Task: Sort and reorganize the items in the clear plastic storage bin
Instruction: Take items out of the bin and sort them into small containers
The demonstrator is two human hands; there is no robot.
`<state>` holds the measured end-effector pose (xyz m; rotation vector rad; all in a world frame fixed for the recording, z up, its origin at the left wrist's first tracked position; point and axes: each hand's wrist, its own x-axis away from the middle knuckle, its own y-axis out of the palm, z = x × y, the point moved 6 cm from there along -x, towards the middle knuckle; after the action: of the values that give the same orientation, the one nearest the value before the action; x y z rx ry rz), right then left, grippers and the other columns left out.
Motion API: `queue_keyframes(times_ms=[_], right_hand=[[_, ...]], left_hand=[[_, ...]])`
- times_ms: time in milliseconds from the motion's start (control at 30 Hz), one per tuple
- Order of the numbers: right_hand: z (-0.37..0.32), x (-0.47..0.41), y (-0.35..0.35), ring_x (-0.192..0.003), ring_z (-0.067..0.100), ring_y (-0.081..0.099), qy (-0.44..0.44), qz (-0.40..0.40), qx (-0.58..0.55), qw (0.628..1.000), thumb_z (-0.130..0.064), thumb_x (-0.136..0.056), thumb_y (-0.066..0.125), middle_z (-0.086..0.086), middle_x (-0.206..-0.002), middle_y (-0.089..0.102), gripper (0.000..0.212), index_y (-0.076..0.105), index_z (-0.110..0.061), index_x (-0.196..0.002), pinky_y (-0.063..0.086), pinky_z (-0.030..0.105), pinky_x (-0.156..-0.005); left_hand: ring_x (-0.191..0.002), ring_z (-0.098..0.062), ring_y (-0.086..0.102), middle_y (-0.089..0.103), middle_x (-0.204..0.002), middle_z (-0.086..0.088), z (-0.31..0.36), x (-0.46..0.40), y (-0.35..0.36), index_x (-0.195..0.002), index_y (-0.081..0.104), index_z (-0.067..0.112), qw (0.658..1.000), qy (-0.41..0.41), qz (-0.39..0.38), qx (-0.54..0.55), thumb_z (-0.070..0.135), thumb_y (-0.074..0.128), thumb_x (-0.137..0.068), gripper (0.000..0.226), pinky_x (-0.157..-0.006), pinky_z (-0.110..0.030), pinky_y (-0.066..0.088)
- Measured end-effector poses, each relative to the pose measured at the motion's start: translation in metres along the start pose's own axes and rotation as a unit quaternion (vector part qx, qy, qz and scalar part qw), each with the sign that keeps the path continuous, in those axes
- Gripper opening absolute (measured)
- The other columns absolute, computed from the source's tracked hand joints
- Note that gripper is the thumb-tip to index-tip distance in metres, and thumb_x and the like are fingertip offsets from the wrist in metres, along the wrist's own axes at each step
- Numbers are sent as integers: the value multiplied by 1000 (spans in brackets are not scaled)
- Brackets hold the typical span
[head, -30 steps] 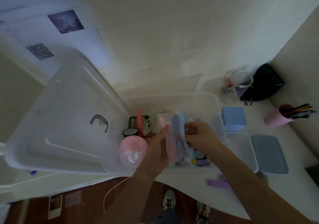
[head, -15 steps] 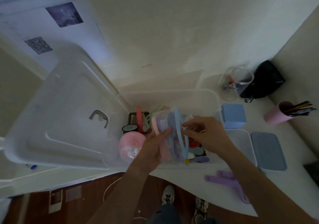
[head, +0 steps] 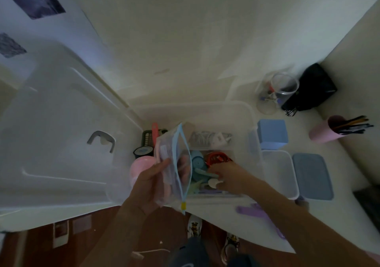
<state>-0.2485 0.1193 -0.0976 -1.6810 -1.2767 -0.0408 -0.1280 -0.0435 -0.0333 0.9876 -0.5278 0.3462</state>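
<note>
the clear plastic storage bin [head: 249, 120] sits open on the white countertop [head: 349, 163], its big translucent lid [head: 51, 135] swung up on the left side. the left hand [head: 150, 182] is clasped around a clear zip pouch with a pale blue zipper edge and a yellow pull [head: 174, 163], holding it upright above the near-left part of the bin with its mouth gaping; pink and lilac items show through the plastic, too blurred to name. the right hand [head: 232, 176] reaches down into the bin, fingers curled among the small things near the front wall, seemingly pinching something pale, though the dim view makes it hard to be sure it grips anything. inside the bin lie a teal round item [head: 197, 159], a red-orange mesh piece [head: 218, 157], a pink dome-shaped object [head: 141, 163] against the left wall, a round black tin [head: 143, 150] and a red comb [head: 154, 133] standing in a dark basket [head: 147, 137]. just beside the bin on the right stand a light blue box [head: 271, 133], an empty clear tub [head: 277, 174] and its grey-blue lid [head: 312, 176]. farther right are a pink cup of pencils [head: 324, 131], a clear jar [head: 277, 91] and a black bag [head: 314, 87]. purple clips [head: 253, 210] lie on the counter's near edge.
</note>
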Motion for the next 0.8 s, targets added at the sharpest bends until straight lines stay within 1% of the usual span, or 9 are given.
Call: queue_keyframes(times_ms=[133,300,400,467,533,600,667,700,800], right_hand=[[-11,-42,11,-105,30,63,-30,9,151,988,-15,-85,63,8,-117,64,34,59,-16,-119,54,41,-83],[-3,-55,16,-97,31,64,-17,45,192,980,-26,-91,58,10,-105,67,19,69,-14,-101,43,30,-67],[5,-45,2,-91,28,66,-8,70,77,995,-24,-85,63,6,-94,71,14,73,-16,-88,50,30,-70],[3,-31,-32,-84,20,68,6,161,-31,987,-22,-87,68,0,-88,73,8,73,-16,-87,50,26,-72],[-4,-4,-79,-77,12,69,23,275,-167,946,-19,-86,74,-6,-83,73,4,70,-18,-87,50,18,-72],[-20,35,-124,-72,11,69,6,355,-327,876,-13,-85,75,-5,-77,73,8,69,-18,-85,54,19,-71],[-44,72,-156,-68,14,69,-46,400,-461,791,-7,-85,74,1,-77,75,11,71,-18,-84,56,20,-69],[-58,86,-165,-68,16,70,-68,409,-488,768,-7,-84,73,2,-77,75,12,71,-20,-83,57,20,-69],[-88,95,-161,-72,18,73,-75,394,-463,791,-11,-84,75,1,-79,76,13,72,-23,-82,58,24,-71]], left_hand=[[-88,-31,73,73,-101,-19,5,-2,-8,-103,77,0,999,22,11,-36,23,100,-48,64,-73,-40,62],[-76,-28,74,73,-89,-18,4,-2,-9,-93,79,1,1000,12,10,-22,22,103,-36,65,-63,-36,61],[-76,-28,74,74,-90,-18,7,-2,-6,-94,79,-1,1000,15,6,-11,20,103,-37,65,-63,-36,61],[-79,-29,74,74,-94,-19,8,-2,-5,-96,79,-1,1000,12,16,-11,21,102,-38,67,-65,-37,61],[-82,-30,75,75,-98,-19,8,-3,-6,-100,78,-2,1000,6,22,-2,19,102,-42,66,-66,-39,62],[-88,-31,74,74,-104,-19,8,-6,-4,-105,76,-2,1000,-10,27,-4,20,101,-47,67,-71,-40,62],[-95,-32,73,72,-111,-20,9,-11,-8,-109,75,0,998,-11,55,-21,25,101,-47,72,-76,-41,61],[-98,-32,72,71,-116,-21,9,-13,-8,-112,74,0,997,-10,65,-28,27,101,-48,75,-80,-41,61],[-101,-32,72,70,-117,-20,11,-17,1,-114,73,0,997,-6,72,-13,26,90,-69,55,-84,-41,60]])
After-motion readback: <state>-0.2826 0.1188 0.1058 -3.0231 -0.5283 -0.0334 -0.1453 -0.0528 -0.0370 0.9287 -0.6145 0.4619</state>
